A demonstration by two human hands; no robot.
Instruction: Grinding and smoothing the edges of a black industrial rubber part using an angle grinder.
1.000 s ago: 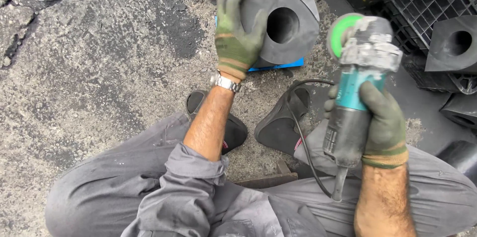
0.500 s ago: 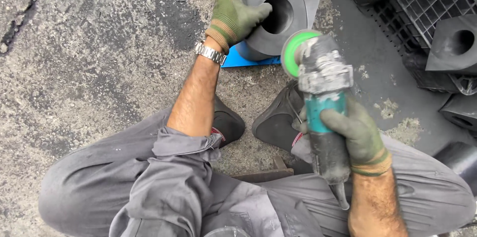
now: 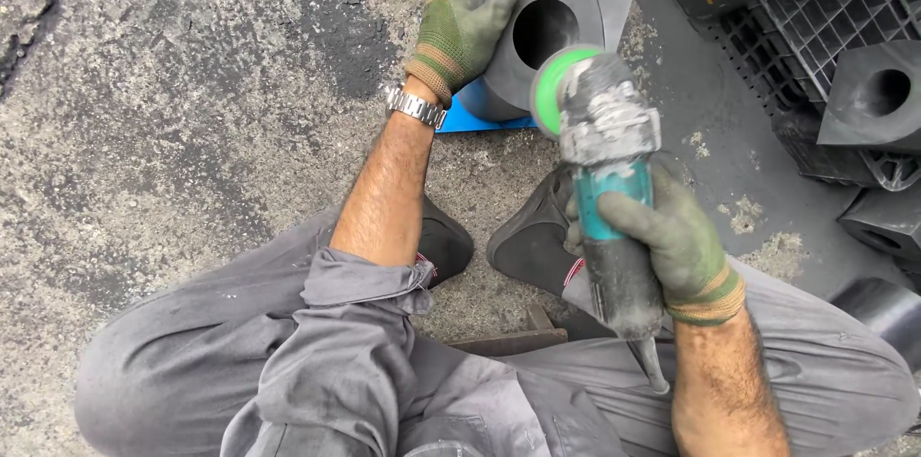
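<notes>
Head view: the dark grey block [image 3: 566,11] with a round hole (dusty, on a blue sheet [image 3: 470,119]) lies on the asphalt, left hand [image 3: 465,21] pressed flat against it. The right hand [image 3: 672,241] grips the teal grinder [image 3: 604,179], whose green disc [image 3: 549,93] has come closer, perhaps touching the block.

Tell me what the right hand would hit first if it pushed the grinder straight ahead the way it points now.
Probably the dark grey square block with a round hole. The right hand aims the teal angle grinder up-frame at it; its green disc overlaps the block's near edge, though height is unclear.
</notes>
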